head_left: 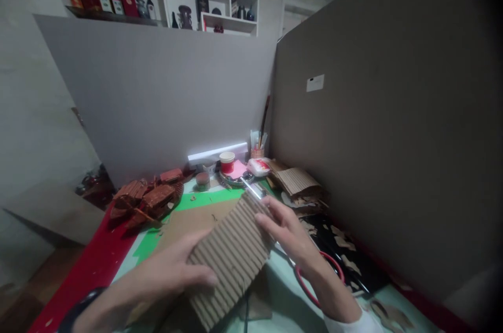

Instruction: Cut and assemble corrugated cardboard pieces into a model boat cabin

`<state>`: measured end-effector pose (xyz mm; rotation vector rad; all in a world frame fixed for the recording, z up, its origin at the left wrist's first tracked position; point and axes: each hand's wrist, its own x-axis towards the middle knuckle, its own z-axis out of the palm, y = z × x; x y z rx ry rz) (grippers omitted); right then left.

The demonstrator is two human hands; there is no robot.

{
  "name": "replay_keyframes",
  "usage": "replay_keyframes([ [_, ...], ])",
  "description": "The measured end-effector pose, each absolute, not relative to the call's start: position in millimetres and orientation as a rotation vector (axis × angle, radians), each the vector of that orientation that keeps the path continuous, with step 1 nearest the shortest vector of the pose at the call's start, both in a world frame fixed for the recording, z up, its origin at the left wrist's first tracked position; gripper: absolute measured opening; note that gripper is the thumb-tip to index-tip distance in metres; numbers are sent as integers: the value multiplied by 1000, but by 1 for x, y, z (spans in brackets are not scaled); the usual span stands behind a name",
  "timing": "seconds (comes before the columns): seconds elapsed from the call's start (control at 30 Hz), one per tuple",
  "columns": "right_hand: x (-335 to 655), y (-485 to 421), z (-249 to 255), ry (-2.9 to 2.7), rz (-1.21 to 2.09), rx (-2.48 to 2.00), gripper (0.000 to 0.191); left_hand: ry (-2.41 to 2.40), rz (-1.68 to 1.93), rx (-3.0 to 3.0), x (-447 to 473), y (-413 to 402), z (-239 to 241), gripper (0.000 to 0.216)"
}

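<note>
A piece of corrugated cardboard [236, 249] with its ridges showing is held tilted above the table, between both hands. My left hand [184, 270] grips its left edge, thumb lying on the ridged face and the other fingers hidden behind. My right hand [285, 225] pinches the upper right edge, its fingertips on the ridges. Just beyond the right fingers, a shiny metallic strip [251, 186] shows; I cannot tell what it belongs to. Under my right forearm lies a red ring-shaped handle [301, 283], partly covered by the arm.
Reddish-brown model boats [151, 197] stand at the left. Stacked cardboard pieces [301, 184] lie at the right, near torn scraps [343, 241] on a black sheet. Behind are a red-and-white paper cup [227, 163] and a brush holder [257, 151]. Grey panels [176, 92] enclose the table.
</note>
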<state>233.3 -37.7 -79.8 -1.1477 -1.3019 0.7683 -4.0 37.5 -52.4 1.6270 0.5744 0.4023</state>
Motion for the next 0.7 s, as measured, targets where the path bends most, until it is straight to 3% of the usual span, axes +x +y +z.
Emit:
replay_keyframes([
  [0.17,226,-34,-84,-1067,718,-1076,23,684,906,1458,-29,58,-37,12],
  [0.27,210,-37,-87,-992,776,-1000,32,624,1161,1296,-28,48,-43,20],
  [0.37,194,-41,-90,-915,800,-974,41,535,1185,1190,-15,20,-58,54],
  [0.7,170,-77,-82,-1379,873,-1151,35,812,1221,856,28,-35,-77,40],
])
